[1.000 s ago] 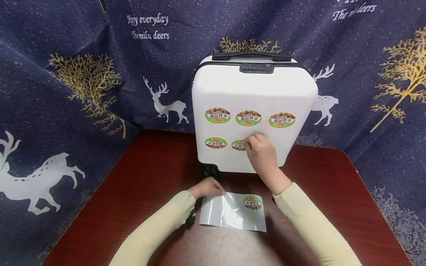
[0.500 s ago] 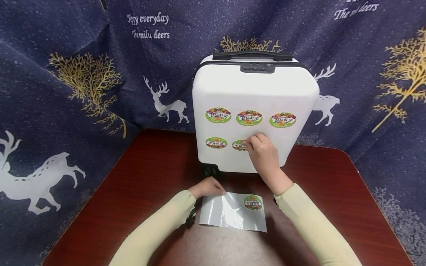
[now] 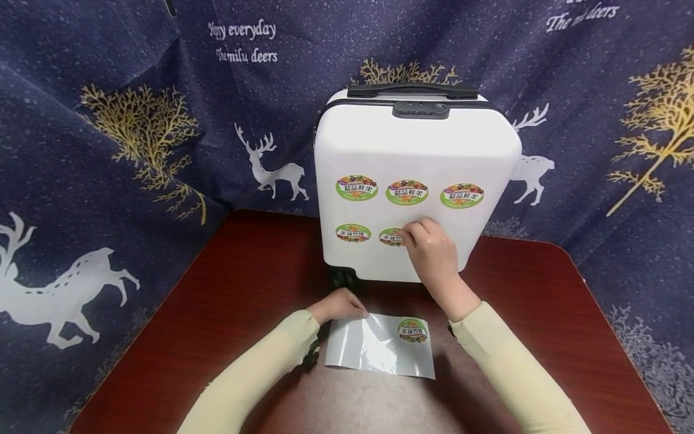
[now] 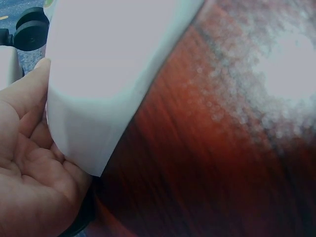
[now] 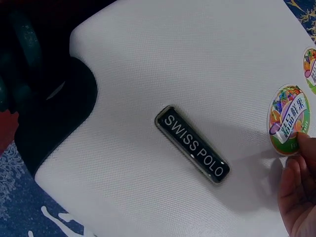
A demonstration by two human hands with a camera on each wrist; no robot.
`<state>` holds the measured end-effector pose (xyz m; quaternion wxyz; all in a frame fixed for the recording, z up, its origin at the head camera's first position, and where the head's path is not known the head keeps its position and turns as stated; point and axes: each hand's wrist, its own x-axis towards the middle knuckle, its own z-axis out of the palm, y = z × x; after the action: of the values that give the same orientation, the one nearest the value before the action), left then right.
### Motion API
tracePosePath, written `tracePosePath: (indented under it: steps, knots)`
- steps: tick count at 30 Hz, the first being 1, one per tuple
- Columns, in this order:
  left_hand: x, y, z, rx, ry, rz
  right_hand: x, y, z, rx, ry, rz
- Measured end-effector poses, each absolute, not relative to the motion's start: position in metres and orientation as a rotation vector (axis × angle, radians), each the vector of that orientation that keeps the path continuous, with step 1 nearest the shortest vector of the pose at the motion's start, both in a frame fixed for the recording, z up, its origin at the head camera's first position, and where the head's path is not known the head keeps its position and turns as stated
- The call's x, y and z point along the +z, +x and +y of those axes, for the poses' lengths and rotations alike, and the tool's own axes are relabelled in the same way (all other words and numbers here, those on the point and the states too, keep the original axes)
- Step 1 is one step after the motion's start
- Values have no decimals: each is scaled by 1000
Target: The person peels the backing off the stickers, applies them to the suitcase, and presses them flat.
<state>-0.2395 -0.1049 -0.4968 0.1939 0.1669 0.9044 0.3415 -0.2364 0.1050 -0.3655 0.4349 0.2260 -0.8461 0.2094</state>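
My right hand (image 3: 431,246) is at the lower front of a white suitcase (image 3: 417,141). Its thumb and curled fingers pinch the edge of an oval fruit sticker (image 5: 289,116) that lies against the case; part of that sticker is hidden by the hand in the head view. Down on the table, my left hand (image 3: 341,304) pinches the upper left edge of a glossy sticker sheet (image 3: 374,349). One oval sticker (image 3: 412,331) is on the sheet's right side. In the left wrist view the sheet (image 4: 108,59) bends up off the wood, its edge between thumb and fingers.
Above are three more fruit stickers in a row, such as the middle one (image 3: 406,193); another sticker (image 3: 353,233) is at lower left. A SWISS POLO badge (image 5: 192,144) is on the case. It stands on a red-brown table (image 3: 217,313) before a blue deer-patterned cloth (image 3: 271,120).
Both hands keep nearly the same places and holds. Only a very slight shift of the head view shows.
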Motion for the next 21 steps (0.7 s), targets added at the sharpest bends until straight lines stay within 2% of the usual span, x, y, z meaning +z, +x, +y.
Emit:
tracePosePath:
  steps: [21]
  knots:
    - [-493, -237, -104, 939, 459, 2540, -378, -234, 125, 554, 575, -2082]
